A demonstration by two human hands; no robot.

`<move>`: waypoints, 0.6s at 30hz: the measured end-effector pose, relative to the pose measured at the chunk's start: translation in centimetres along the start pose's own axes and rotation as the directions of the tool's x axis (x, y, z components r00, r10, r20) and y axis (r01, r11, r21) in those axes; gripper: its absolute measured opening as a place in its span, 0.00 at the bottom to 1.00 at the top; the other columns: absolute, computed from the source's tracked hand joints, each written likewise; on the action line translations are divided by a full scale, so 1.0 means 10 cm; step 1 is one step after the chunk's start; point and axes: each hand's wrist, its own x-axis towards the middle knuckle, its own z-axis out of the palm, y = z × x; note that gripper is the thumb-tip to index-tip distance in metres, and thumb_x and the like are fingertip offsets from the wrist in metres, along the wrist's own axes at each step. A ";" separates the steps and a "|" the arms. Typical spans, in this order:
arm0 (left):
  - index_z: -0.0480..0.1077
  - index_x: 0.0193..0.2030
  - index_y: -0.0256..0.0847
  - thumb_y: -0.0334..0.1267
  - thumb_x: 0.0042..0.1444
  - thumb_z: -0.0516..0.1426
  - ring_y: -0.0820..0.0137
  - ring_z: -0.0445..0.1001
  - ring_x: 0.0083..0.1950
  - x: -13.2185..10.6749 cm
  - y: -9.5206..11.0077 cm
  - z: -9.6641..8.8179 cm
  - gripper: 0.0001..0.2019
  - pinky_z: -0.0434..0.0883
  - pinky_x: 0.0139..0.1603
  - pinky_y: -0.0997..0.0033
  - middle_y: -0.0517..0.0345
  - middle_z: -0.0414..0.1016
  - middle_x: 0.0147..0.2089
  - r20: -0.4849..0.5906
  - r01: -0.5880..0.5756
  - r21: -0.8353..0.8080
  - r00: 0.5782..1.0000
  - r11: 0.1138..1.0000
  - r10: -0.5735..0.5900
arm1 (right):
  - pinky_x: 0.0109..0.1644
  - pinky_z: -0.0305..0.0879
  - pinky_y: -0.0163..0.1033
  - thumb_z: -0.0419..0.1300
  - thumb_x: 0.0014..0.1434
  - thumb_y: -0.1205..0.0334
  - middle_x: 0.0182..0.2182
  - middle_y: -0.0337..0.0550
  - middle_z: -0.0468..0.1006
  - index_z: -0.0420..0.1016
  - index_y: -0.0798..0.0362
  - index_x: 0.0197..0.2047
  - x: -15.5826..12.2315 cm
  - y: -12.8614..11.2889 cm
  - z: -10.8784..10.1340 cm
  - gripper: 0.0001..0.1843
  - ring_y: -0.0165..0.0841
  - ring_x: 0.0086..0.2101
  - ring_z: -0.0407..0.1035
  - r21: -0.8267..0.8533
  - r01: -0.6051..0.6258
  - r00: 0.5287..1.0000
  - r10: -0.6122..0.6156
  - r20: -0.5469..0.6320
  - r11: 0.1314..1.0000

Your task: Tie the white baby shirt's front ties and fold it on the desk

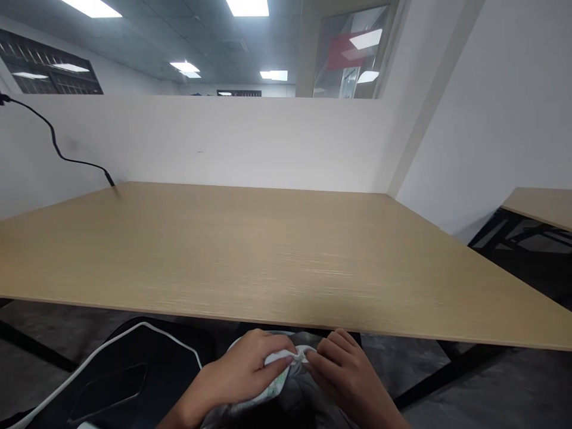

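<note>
Both my hands are low at the bottom of the view, below the near edge of the wooden table. My left hand is closed, pinching a bunched piece of white cloth with a faint green print. My right hand meets it from the right, fingers curled and pinching the same white cloth at its twisted top. The cloth lies over something dark grey in my lap, partly hidden by my hands.
A black chair with white piping stands at my lower left. A black cable hangs down the white partition to the table's far left corner. A second table with a black frame stands at the right.
</note>
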 end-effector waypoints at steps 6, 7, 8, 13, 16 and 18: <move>0.75 0.49 0.44 0.48 0.68 0.49 0.67 0.76 0.40 0.00 0.03 0.00 0.17 0.68 0.43 0.73 0.56 0.80 0.41 0.047 -0.028 -0.002 0.998 1.000 0.028 | 0.36 0.61 0.38 0.56 0.67 0.60 0.23 0.38 0.69 0.72 0.51 0.27 -0.03 -0.02 -0.15 0.15 0.32 0.30 0.63 0.270 -0.160 0.977 0.114 0.179 0.949; 0.76 0.49 0.44 0.47 0.68 0.49 0.67 0.76 0.40 0.00 0.04 -0.01 0.16 0.69 0.43 0.72 0.56 0.80 0.40 0.080 -0.048 -0.013 0.996 0.999 0.048 | 0.36 0.62 0.38 0.57 0.66 0.59 0.23 0.38 0.70 0.72 0.51 0.26 -0.05 -0.01 -0.19 0.15 0.32 0.31 0.64 0.347 -0.198 0.969 0.128 0.213 0.917; 0.76 0.50 0.44 0.47 0.68 0.50 0.67 0.76 0.41 0.00 0.05 -0.04 0.16 0.69 0.44 0.72 0.56 0.79 0.41 0.114 -0.073 -0.028 0.991 0.997 0.076 | 0.37 0.63 0.38 0.58 0.65 0.58 0.25 0.39 0.71 0.72 0.51 0.26 -0.08 0.00 -0.23 0.15 0.32 0.32 0.65 0.433 -0.229 0.961 0.132 0.243 0.872; 0.70 0.61 0.46 0.51 0.64 0.55 0.61 0.74 0.54 -0.10 -0.03 -0.31 0.22 0.68 0.56 0.66 0.50 0.75 0.55 0.233 -0.182 -0.101 0.952 0.978 0.201 | 0.45 0.68 0.42 0.64 0.60 0.50 0.35 0.43 0.77 0.79 0.49 0.34 -0.25 0.22 -0.40 0.11 0.34 0.36 0.72 0.752 -0.352 0.922 0.068 0.381 0.558; 0.63 0.67 0.46 0.55 0.62 0.55 0.57 0.68 0.63 -0.25 -0.21 -0.47 0.29 0.64 0.63 0.63 0.48 0.69 0.64 0.229 -0.079 -0.041 0.970 0.996 0.086 | 0.52 0.67 0.49 0.63 0.59 0.46 0.46 0.48 0.79 0.82 0.45 0.45 -0.37 0.44 -0.48 0.16 0.41 0.46 0.74 0.759 -0.453 0.868 0.039 0.495 0.467; 0.67 0.63 0.44 0.57 0.64 0.51 0.57 0.70 0.61 -0.33 -0.37 -0.49 0.27 0.65 0.61 0.63 0.48 0.71 0.62 0.193 0.080 0.038 0.978 0.996 -0.086 | 0.57 0.65 0.53 0.61 0.61 0.45 0.54 0.51 0.76 0.81 0.43 0.52 -0.48 0.58 -0.49 0.20 0.45 0.53 0.71 0.725 -0.517 0.833 0.074 0.548 0.454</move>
